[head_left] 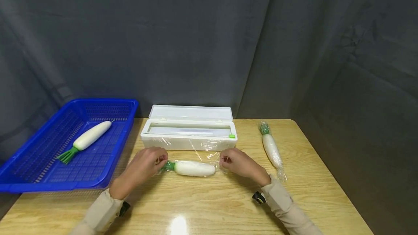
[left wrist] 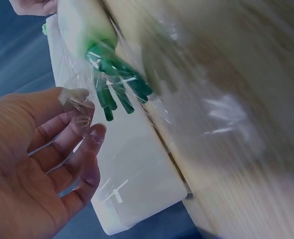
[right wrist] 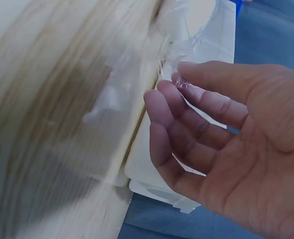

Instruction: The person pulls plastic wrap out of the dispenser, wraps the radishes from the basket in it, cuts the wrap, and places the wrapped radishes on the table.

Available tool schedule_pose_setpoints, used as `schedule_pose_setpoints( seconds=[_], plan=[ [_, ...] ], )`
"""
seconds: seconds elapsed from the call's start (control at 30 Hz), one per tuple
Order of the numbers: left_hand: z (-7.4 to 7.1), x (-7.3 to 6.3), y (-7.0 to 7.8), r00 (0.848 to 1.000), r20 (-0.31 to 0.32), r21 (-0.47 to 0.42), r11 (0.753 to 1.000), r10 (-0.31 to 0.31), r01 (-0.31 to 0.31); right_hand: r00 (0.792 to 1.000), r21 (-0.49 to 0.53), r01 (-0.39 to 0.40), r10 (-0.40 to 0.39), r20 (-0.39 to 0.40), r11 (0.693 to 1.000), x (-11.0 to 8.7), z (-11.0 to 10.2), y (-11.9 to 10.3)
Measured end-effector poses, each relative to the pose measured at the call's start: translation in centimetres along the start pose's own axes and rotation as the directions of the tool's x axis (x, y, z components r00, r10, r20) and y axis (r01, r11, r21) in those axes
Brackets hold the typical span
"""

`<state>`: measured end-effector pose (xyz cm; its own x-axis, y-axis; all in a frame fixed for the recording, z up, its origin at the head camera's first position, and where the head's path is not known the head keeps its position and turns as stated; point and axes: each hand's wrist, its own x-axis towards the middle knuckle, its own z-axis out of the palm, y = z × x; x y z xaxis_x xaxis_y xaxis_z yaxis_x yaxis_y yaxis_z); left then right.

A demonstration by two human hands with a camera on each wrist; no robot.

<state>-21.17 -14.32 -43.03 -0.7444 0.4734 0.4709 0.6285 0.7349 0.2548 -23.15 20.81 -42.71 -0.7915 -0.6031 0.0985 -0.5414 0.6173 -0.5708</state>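
- Left hand (head_left: 148,163) pinches crinkled clear film (head_left: 212,156) at the radish's leafy end; right hand (head_left: 240,163) pinches it at the other.
- Between them the radish (head_left: 195,168), smooth, white and plump, lies on the wood-grained desk (head_left: 202,206).
- Just behind, a long white box (head_left: 189,142), lid (head_left: 191,112) up, blocks the far side.
- Off right, a wrapped radish (head_left: 271,149), film twisted at its tip.
- Off left, a blue mesh basket (head_left: 78,185) holds a bare radish (head_left: 93,136).
- Beyond, dark curtain (head_left: 163,39).
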Motion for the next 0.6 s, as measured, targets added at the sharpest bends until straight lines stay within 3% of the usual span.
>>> schedule_pose_setpoints(
  seconds=[0.33,0.6],
  plan=[
    [1.1,0.0,-0.6,0.983,-0.107,0.071,0.988,0.146,-0.139,0.996,-0.016,-0.007,0.006,-0.091,1.000,0.1,1.1,-0.4],
    [1.2,-0.1,-0.4,0.979,-0.131,0.072,0.987,0.155,-0.146,0.992,-0.079,0.008,-0.018,-0.121,0.997,0.1,1.7,-1.1]
  ],
)
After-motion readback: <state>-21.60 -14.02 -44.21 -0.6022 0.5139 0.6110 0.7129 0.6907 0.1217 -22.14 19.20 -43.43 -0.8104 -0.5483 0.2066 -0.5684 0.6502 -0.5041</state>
